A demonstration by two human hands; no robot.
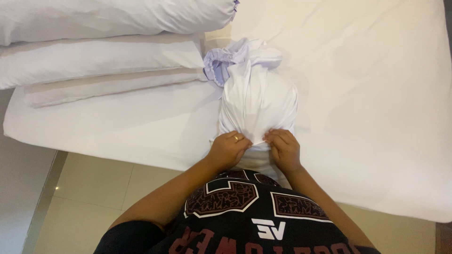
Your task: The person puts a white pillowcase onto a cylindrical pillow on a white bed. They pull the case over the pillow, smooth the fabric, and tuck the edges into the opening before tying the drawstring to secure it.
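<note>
The bed (376,94) carries stacked pillows (94,47) at its far left. A stuffed pillowcase (258,101) stands on the near edge, long axis running straight away from the person. Left hand (228,149) and right hand (284,148) flank its near end, equally close, fingers pinching the cloth there.

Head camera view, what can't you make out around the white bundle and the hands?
- Head view: fingertips of the left hand and right hand curl into the white bundle, hidden by cloth.
- What fills the bundle: covered by its case.
- Stacked pillows: cut off by the left and top edges.
- Bundle's near end: hidden behind both hands.
</note>
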